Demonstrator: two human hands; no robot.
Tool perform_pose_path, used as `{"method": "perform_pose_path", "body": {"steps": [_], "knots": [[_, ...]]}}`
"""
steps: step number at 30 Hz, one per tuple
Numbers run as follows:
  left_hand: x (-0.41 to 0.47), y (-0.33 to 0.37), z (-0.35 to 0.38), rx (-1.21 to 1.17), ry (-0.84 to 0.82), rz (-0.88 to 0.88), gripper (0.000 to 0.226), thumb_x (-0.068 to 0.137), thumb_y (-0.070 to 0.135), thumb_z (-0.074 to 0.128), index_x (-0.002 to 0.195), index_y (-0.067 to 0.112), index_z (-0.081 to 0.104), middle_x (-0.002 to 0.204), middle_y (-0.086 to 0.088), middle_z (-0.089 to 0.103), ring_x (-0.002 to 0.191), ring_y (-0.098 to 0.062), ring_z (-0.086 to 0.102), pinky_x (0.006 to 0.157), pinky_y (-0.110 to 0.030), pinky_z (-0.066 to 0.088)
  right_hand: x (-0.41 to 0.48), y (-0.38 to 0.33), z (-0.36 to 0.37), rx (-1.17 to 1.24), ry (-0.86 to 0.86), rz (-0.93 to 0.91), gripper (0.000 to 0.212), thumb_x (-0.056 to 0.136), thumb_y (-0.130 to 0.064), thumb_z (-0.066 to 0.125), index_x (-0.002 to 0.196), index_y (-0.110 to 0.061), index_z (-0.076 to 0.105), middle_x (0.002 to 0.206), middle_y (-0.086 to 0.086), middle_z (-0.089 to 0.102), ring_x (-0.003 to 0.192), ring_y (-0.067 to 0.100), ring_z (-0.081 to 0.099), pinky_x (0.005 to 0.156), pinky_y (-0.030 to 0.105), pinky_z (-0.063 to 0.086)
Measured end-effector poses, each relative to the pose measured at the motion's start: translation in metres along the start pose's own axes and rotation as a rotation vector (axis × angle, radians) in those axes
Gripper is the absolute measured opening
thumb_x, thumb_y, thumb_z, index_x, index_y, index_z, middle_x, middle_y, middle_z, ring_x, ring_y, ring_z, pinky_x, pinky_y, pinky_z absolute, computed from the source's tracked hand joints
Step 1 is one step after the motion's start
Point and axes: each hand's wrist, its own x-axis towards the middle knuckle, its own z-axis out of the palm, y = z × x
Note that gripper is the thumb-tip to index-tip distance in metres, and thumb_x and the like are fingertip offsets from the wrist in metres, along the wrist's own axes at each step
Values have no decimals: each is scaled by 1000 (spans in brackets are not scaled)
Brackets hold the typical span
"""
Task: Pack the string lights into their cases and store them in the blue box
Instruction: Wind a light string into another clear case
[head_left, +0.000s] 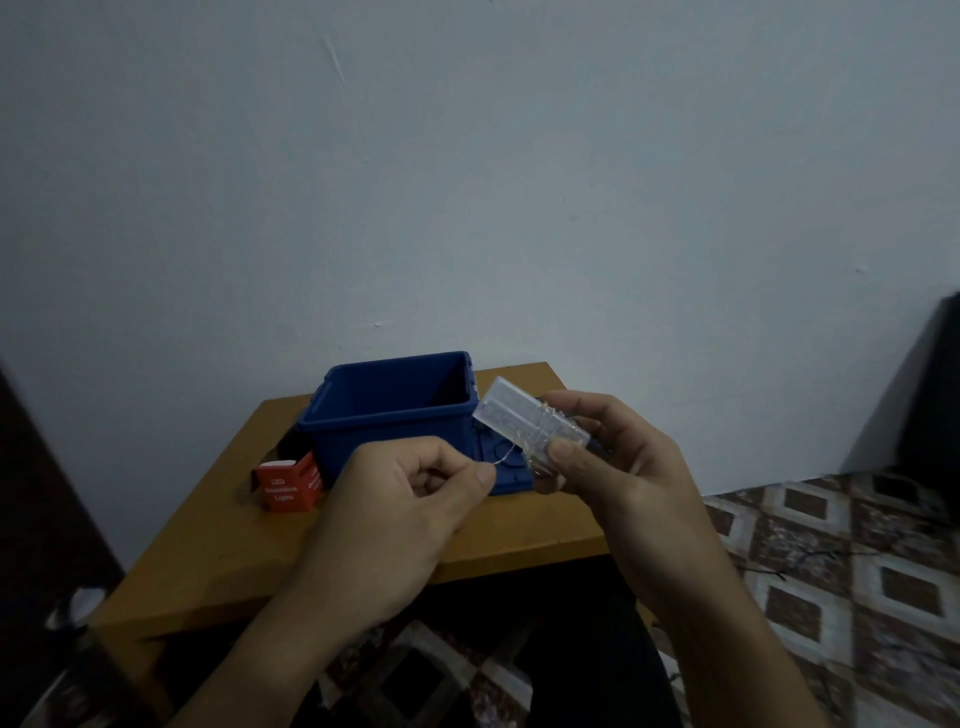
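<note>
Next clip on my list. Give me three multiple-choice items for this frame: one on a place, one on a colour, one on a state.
1. Relative to the blue box, the red carton stands
A. inside it
B. on the table, to its left
C. on the floor

2. The pack in the right hand is
A. clear
B. black
C. red

3. The left hand is
A. lying flat on the table
B. pinching the thin wire that runs from the pack
C. reaching into the box

Answers:
1 B: the carton sits on the tabletop beside the box's left wall.
2 A: its body is see-through plastic, with wire wound round it.
3 B: thumb and forefinger close on the wire in front of the box.
</note>
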Motion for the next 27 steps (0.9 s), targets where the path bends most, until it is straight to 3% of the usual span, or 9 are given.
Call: {"method": "perform_pose_path", "body": {"steps": [5,11,16,20,27], "knots": [[-3,11,-11,3,-23,4,21,89,31,68,72,19,71,55,4,60,51,-3,52,49,-15,40,1,0,-5,-45,-2,9,25,95,-9,64,115,-22,69,106,4,73,88,23,70,79,37,57],[4,34,-28,101,-191,62,16,94,30,59,81,23,65,51,4,54,49,-6,50,50,-16,43,-2,-2,2,-85,-60,-11,25,96,-9,62,117,-21,68,101,1,73,84,19,70,74,31,56],[21,44,-39,422,-274,249,13,95,37,57,86,31,64,65,-1,61,57,-14,57,57,-38,49,-5,-6,5,-116,-139,-3,24,96,-9,63,117,-20,67,101,-1,72,86,20,69,75,31,58],[44,56,-46,731,-316,457,14,90,40,56,81,32,64,70,10,62,69,-9,57,59,-35,48,-6,-7,3,-159,-231,33,23,97,-9,62,117,-18,67,105,2,72,88,22,70,77,32,58],[80,52,-49,543,-599,298,16,84,46,66,85,31,71,79,-1,69,73,-21,64,70,-49,54,-6,-8,-3,-52,-384,74,26,92,-14,67,118,-13,68,104,9,71,88,26,67,76,33,56]]}}
